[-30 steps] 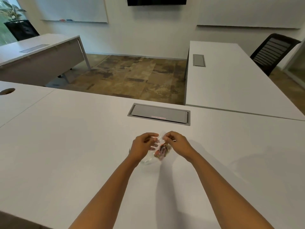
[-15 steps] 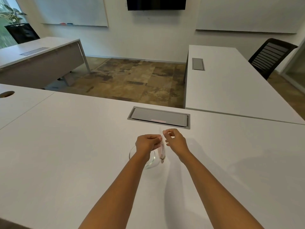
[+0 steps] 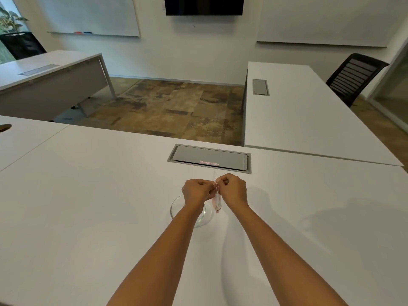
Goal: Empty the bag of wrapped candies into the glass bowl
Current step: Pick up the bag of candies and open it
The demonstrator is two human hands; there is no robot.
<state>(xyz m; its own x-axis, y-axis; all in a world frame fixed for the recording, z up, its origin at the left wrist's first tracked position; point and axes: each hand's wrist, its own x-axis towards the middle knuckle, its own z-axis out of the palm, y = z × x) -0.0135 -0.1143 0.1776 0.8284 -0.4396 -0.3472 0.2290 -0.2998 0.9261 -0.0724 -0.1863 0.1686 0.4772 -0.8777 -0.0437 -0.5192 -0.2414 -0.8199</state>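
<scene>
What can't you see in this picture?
All head view:
- Candies: the bag hangs edge-on between the left hand and right hand; too thin and small to count any.
- Bag's top: hidden by the fingers, so open or sealed is unclear.
- Bowl: the left forearm covers its middle, so its contents cannot be told.
- Red label on the desk hatch: too small to read.

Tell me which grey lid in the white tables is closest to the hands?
The wide grey rectangular lid in the near white table, just beyond both hands. The other two lids sit in farther tables, at left and right.
</scene>
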